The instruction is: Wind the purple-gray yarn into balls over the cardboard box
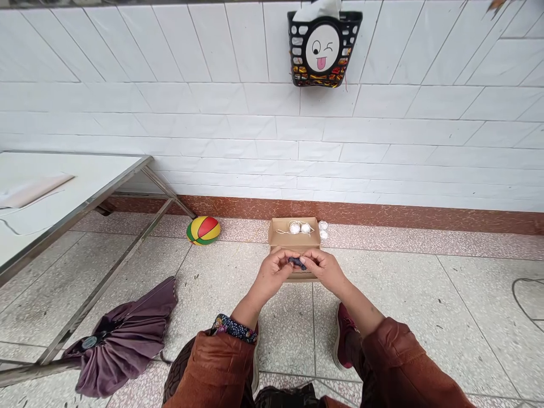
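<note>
Between both hands is a small dark blue bundle [297, 262], perhaps of thread or cord; its exact kind is too small to make out. My left hand [274, 273] pinches its left end with thumb and fingers. At its right end, my right hand [325, 271] presses it the same way. Just beneath the hands stands an open cardboard box [293, 239], partly hidden by them. Two white balls of string [300, 228] lie in its far part, with loose strands around them. More white balls [323, 229] rest on the floor against the box's right side.
A colourful ball [203, 230] lies by the leg of a metal-framed table [85, 170] at left. A folded purple umbrella [127, 340] is on the floor below it. On the tiled wall hangs a black basket [325, 51]. A dark cable [521, 300] lies at far right.
</note>
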{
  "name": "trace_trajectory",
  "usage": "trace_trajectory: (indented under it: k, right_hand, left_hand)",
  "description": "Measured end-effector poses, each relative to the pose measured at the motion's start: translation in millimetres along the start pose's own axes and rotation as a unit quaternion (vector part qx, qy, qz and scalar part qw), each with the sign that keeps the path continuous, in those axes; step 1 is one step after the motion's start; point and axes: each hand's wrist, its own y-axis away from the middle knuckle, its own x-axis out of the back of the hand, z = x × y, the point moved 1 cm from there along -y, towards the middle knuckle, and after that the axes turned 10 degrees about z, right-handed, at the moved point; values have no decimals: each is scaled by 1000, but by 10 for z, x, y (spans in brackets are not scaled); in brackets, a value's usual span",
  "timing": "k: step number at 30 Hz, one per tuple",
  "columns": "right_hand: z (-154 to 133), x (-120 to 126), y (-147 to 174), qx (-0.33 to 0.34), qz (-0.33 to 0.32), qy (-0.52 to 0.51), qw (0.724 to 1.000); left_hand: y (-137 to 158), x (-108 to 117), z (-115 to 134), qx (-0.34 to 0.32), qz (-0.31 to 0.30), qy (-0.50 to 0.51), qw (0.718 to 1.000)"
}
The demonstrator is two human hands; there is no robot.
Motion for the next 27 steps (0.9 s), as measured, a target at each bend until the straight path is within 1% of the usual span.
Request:
trace_trajectory:
  k: [3,6,9,11,12,15,17,19,20,22,25,27]
  right_hand:
    - [28,-18,-6,-6,10,-1,1000]
    - [36,8,-13,-18,7,-25,1000]
    - [33,118,-27,-70,-14,-115,991]
    - [24,216,-42,-105,-34,-196,974]
    - [17,260,-51,-111,-41,-226,967]
    - [-2,328,-74,-101,-33,-260,960]
    - [1,303,-82,-98,-12,-256,962]
    - [27,231,-80,-103,10,-243,965]
    - [47,183,-75,-106,18,-235,966]
    - [98,76,-52,-113,15,-220,969]
    - [164,-79,7,-111,-31,-183,976]
    - [179,-154,55,-89,-62,-138,984]
  left_hand:
    - [5,-34,-28,25,-3,48,999]
    - [3,-55,-23,48,-7,65,997]
    - [0,-42,-4,79,3,59,995]
    - [3,-20,18,92,14,51,994]
    - [6,-11,32,97,12,46,994]
    - [28,-6,82,114,-29,45,992]
    - [47,-23,109,129,-60,66,988]
    - [59,-49,122,138,-68,108,982]
    - [60,-60,123,137,-60,132,980]
    - [52,-70,113,130,-25,172,976]
    - [25,-56,87,125,38,202,971]
    - [6,-38,71,126,66,214,966]
